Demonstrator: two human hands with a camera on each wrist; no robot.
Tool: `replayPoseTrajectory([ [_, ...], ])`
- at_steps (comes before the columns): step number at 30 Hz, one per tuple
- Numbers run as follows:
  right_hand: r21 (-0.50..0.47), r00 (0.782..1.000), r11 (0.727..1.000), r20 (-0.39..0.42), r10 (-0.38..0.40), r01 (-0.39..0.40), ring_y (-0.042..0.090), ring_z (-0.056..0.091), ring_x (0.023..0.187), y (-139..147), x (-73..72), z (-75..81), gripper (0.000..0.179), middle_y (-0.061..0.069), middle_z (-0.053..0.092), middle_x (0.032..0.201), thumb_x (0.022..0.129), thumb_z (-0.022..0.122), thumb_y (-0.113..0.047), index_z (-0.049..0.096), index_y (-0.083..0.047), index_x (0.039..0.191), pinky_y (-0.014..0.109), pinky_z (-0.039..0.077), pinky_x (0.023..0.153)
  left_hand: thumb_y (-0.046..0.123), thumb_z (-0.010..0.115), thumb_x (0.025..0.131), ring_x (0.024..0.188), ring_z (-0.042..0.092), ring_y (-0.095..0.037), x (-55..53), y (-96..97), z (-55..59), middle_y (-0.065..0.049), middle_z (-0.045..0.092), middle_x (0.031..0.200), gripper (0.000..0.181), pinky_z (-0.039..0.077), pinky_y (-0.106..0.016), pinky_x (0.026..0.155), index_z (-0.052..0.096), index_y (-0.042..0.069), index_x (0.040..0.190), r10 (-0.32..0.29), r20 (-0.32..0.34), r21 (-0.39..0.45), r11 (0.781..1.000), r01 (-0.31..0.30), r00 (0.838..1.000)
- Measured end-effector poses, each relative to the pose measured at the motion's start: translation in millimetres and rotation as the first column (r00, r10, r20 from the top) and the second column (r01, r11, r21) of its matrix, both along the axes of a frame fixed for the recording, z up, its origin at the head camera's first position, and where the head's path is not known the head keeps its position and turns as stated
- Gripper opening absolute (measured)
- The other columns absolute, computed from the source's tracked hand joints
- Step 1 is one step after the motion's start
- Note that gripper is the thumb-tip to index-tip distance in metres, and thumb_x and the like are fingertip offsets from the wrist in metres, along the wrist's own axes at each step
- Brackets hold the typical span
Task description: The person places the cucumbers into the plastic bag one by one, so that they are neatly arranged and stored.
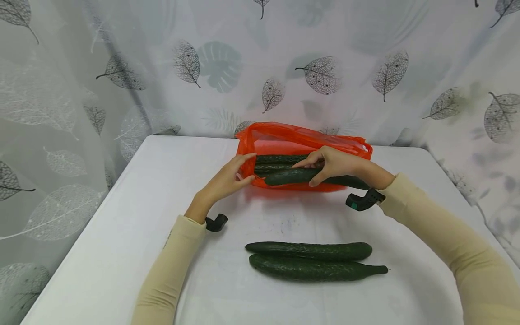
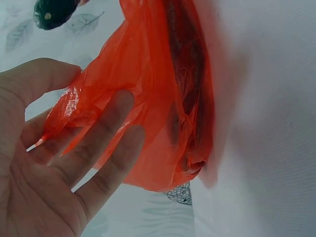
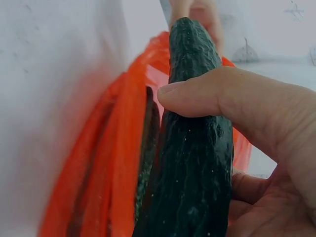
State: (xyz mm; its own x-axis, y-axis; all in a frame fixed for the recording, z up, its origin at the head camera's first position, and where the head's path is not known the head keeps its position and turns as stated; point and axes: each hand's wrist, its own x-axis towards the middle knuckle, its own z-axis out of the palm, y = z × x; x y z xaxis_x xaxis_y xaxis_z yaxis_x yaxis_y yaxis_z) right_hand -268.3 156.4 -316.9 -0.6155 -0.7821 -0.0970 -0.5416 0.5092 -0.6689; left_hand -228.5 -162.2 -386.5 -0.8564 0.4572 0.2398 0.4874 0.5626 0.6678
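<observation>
My right hand (image 1: pixel 335 163) grips a dark green cucumber (image 3: pixel 190 163), thumb on one side and fingers round the other. The cucumber lies lengthwise across the front of a red plastic bag's opening. Inside the red bag (image 1: pixel 292 187), more cucumbers (image 1: pixel 280 159) lie side by side; their exact number is hidden. At the bag's left end, my left hand (image 1: pixel 226 180) touches the thin plastic with fingers spread and fairly straight. In the left wrist view, the left thumb (image 2: pixel 54 74) meets the film's edge, and some fingertips show through or against the red film.
Two cucumbers, one behind (image 1: pixel 308 250) and one in front (image 1: pixel 317 269), lie side by side on the white table (image 1: pixel 101 253), nearer than the bag. A leaf-patterned curtain (image 1: pixel 162 99) hangs behind the table and along both sides.
</observation>
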Motion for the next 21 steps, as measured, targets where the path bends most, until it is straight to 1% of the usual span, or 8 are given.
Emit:
replayPoseTrajectory([
  [1,0.003,1.000,1.000,0.000,-0.006,0.006,0.021,0.044,0.089,0.7,-2.4,1.1,0.053,0.004,0.063,0.099,0.077,0.082,-0.008,0.066,-0.010,0.128,0.029,0.039,0.068,0.017,0.067,0.093,0.084,0.056,-0.022,0.1,-0.1,0.4,-0.009,0.045,0.139,0.064,0.054,-0.041,0.083,0.036,0.014,0.150,0.000,0.000,0.001,1.000,0.000,1.000],
  [3,0.007,1.000,1.000,0.004,-0.028,0.028,0.022,0.046,0.092,1.5,-7.0,3.1,0.053,0.005,0.064,0.102,0.077,0.082,-0.006,0.066,-0.010,0.127,0.029,0.043,0.071,0.016,0.067,0.093,0.083,0.056,-0.022,0.3,-0.1,1.0,-0.009,0.046,0.139,0.065,0.054,-0.041,0.083,0.036,0.014,0.150,-0.004,-0.003,0.003,1.000,0.004,1.000],
  [4,0.010,0.999,0.999,0.005,-0.042,0.042,0.022,0.047,0.094,1.9,-8.7,3.9,0.053,0.005,0.065,0.105,0.076,0.082,-0.006,0.067,-0.010,0.127,0.030,0.044,0.073,0.016,0.067,0.093,0.083,0.057,-0.021,0.1,0.1,1.1,-0.009,0.046,0.139,0.065,0.054,-0.040,0.083,0.036,0.014,0.150,-0.008,-0.006,0.004,1.000,0.008,1.000],
  [10,0.033,0.995,0.994,0.007,-0.100,0.100,0.024,0.047,0.096,2.1,-14.8,11.9,0.054,0.008,0.062,0.100,0.076,0.082,-0.003,0.066,-0.007,0.127,0.031,0.040,0.067,0.016,0.067,0.093,0.084,0.057,-0.020,0.1,1.1,1.6,-0.008,0.045,0.142,0.065,0.054,-0.036,0.083,0.036,0.013,0.150,-0.019,-0.014,0.004,1.000,0.019,1.000],
  [14,0.032,0.990,0.989,0.010,-0.142,0.142,0.025,0.047,0.100,0.8,-17.8,15.5,0.056,0.010,0.062,0.105,0.075,0.082,-0.003,0.065,-0.007,0.128,0.031,0.044,0.071,0.017,0.067,0.093,0.085,0.057,-0.020,0.4,0.6,1.9,-0.008,0.046,0.141,0.064,0.054,-0.035,0.083,0.037,0.013,0.149,-0.015,-0.015,0.004,1.000,0.015,1.000],
  [16,0.031,0.987,0.987,0.015,-0.158,0.157,0.025,0.046,0.100,-0.4,-19.9,16.4,0.057,0.011,0.062,0.108,0.075,0.083,-0.003,0.065,-0.007,0.128,0.033,0.044,0.072,0.017,0.067,0.093,0.086,0.057,-0.021,0.3,0.1,1.8,-0.008,0.046,0.141,0.064,0.054,-0.035,0.083,0.037,0.012,0.149,-0.014,-0.018,0.001,1.000,0.014,1.000],
  [21,0.025,0.986,0.986,0.023,-0.164,0.164,0.025,0.046,0.097,-4.5,-27.6,16.2,0.057,0.012,0.062,0.110,0.074,0.082,-0.001,0.065,-0.007,0.128,0.031,0.039,0.065,0.017,0.066,0.093,0.085,0.057,-0.021,0.6,-1.1,1.8,-0.008,0.045,0.143,0.063,0.053,-0.034,0.082,0.037,0.011,0.149,-0.011,-0.022,-0.007,1.000,0.011,1.000],
])
